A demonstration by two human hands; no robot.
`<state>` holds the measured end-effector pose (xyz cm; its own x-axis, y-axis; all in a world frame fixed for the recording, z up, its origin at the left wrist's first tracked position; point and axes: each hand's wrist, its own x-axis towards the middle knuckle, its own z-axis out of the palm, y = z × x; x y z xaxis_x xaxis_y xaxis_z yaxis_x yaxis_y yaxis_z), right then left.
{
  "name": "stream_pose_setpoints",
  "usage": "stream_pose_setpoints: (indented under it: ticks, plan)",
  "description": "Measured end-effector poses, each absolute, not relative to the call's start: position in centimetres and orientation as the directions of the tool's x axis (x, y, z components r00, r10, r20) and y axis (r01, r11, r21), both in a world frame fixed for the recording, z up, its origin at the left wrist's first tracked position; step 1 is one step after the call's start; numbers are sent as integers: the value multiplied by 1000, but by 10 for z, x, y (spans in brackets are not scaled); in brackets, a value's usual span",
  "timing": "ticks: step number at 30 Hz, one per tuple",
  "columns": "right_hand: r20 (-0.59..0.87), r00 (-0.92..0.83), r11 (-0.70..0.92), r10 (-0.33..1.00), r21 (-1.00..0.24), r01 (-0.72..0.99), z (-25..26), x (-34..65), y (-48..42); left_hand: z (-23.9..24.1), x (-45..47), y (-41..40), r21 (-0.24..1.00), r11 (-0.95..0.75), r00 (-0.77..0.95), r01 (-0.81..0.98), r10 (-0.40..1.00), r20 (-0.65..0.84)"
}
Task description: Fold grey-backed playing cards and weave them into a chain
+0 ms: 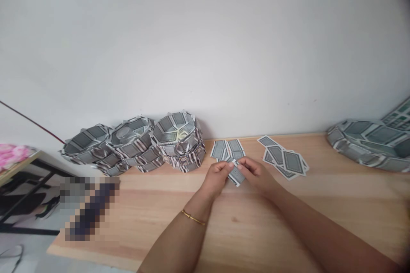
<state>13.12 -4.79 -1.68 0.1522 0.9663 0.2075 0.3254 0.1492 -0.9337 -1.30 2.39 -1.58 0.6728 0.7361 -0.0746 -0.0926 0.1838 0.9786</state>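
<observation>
My left hand [216,178] and my right hand [254,173] meet over the wooden table, both closed in a pinch on one grey patterned playing card [237,175]. Each thumb presses on the card's upper part, and its lower end points toward me. Whether more than one card is between the fingers, I cannot tell. Just beyond my hands lie several folded-looking playing cards [228,148] with white edges. To the right of my right hand, a loose spread of playing cards [283,158] rests with patterned backs up. A gold bracelet [193,217] circles my left wrist.
Several round baskets built of folded cards [179,143] stand stacked at the back left against the wall. A wide, low card basket [368,145] sits at the far right. The wooden table [153,213] ends at the left, near a black-framed stand [28,187] and a pixelated patch.
</observation>
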Motion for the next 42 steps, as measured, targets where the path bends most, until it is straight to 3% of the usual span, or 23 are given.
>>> stream_pose_setpoints:
  ticks: [13, 32, 42]
  plan:
    - [181, 205, 108, 962, -940, 324, -11, 130, -48, -12, -10, 22, 943, 242, 685, -226, 728, -22]
    - [177, 164, 119, 970, -942, 313, -11, 130, -47, -11, -14, 23, 997, 63, 677, -35, 736, -22]
    - [151, 220, 93, 964, -963, 254, -11, 130, -46, -3, -14, 21, 992, 71, 686, -106, 727, 21]
